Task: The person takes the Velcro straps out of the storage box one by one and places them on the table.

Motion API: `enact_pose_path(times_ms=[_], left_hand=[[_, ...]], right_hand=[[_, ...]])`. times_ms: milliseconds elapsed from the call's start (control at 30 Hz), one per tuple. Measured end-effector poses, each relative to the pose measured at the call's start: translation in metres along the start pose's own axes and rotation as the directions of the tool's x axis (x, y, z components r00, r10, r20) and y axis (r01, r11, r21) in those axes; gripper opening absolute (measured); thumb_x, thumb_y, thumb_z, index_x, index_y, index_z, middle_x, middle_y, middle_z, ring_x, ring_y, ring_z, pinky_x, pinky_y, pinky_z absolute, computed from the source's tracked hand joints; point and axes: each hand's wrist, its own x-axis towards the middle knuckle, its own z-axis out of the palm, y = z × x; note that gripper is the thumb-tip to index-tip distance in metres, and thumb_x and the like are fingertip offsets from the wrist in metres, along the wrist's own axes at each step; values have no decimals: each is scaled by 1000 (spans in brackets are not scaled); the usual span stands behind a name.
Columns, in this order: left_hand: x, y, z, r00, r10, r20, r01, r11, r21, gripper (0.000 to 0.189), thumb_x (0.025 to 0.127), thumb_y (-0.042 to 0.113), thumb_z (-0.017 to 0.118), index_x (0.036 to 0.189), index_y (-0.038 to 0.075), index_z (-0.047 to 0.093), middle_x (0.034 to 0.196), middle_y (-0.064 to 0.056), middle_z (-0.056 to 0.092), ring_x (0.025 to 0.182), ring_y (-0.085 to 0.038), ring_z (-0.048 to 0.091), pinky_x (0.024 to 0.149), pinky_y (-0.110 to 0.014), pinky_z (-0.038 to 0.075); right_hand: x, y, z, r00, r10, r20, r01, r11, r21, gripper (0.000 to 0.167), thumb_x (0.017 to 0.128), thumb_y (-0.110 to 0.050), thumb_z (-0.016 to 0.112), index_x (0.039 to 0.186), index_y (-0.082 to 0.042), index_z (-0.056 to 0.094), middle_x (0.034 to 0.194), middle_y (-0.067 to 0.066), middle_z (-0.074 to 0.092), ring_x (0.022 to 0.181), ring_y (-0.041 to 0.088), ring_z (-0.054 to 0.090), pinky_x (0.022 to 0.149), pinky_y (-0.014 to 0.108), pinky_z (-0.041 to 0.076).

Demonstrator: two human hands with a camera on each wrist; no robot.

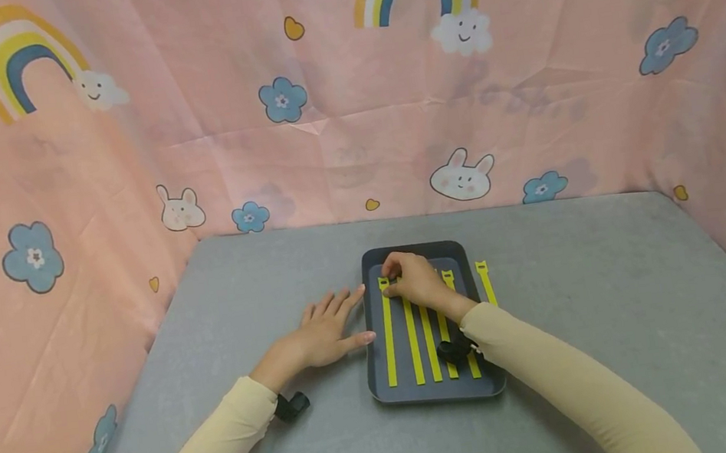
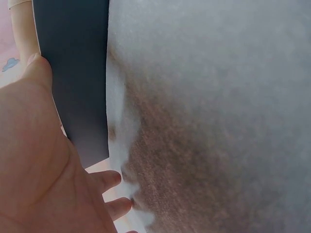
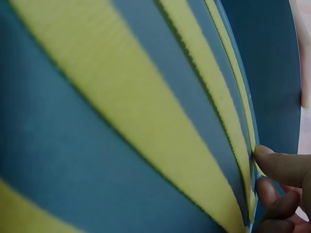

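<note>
A dark grey tray point(image 1: 436, 249) holds several yellow hook-and-loop cable ties laid lengthwise, side by side. My right hand point(image 1: 416, 281) reaches over the tray, thumb and index finger pinching the slotted head of the leftmost cable tie point(image 1: 389, 343). In the right wrist view, the thumb point(image 3: 279, 164) meets that cable tie's far end, with the other fingers curled below. My left hand point(image 1: 323, 336) is spread flat-fingered beside the tray, thumb and index fingertips right at its left rim. The tray's outer wall point(image 2: 73, 73) shows beside the thumb in the left wrist view.
Another yellow cable tie point(image 1: 485, 279) lies on the grey table point(image 1: 608, 285) just right of the tray, partly hidden by the right sleeve point(image 1: 564, 368). A pink patterned cloth point(image 1: 352, 150) encloses the table's back and sides.
</note>
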Motion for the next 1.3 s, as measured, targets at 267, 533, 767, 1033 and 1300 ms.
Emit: enact_pose_path(times_ms=[267, 533, 767, 1033, 1300], left_hand=[[-1, 1, -1, 1000, -8, 3, 8, 1000, 2, 86, 94, 71, 40, 159, 36, -5, 169, -7, 8, 156, -34, 6, 122, -64, 7], [-1, 1, 1, 1000, -13, 6, 13, 1000, 10, 86, 94, 71, 39, 159, 37, -6, 169, -5, 7, 157, -34, 5, 122, -63, 7], [0, 0, 2, 1000, -9, 0, 9, 1000, 8, 86, 95, 70, 41, 159, 36, -5, 169, -6, 8, 157, -34, 5, 122, -63, 7], [1, -2, 3, 1000, -7, -2, 7, 1000, 11, 86, 94, 70, 40, 159, 37, -5, 169, -6, 8, 156, -35, 6, 122, -64, 7], [-2, 2, 0, 1000, -2, -7, 2, 1000, 16, 86, 94, 72, 39, 160, 35, -4, 169, -8, 10, 156, -37, 8, 122, -64, 8]], right_hand=[[1, 0, 0, 999, -32, 3, 32, 999, 7, 24, 81, -7, 81, 97, -11, 63, 93, 7, 67, 82, 18, 61, 75, 34, 49], [-1, -2, 0, 999, -38, 19, 38, 999, 30, 26, 83, -6, 79, 100, -12, 60, 86, 7, 66, 71, 17, 57, 65, 29, 45], [-2, -1, 1, 999, -42, 24, 41, 998, 51, 24, 85, -5, 76, 100, -12, 59, 82, 6, 64, 65, 17, 53, 62, 28, 43], [-1, 0, 2, 999, -44, 12, 43, 996, 74, 23, 86, -5, 75, 101, -12, 59, 82, 7, 63, 66, 18, 53, 62, 28, 43], [-1, 0, -1, 997, -74, -7, 74, 990, 120, 23, 86, -2, 74, 101, -9, 59, 81, 8, 63, 66, 16, 54, 62, 28, 43]])
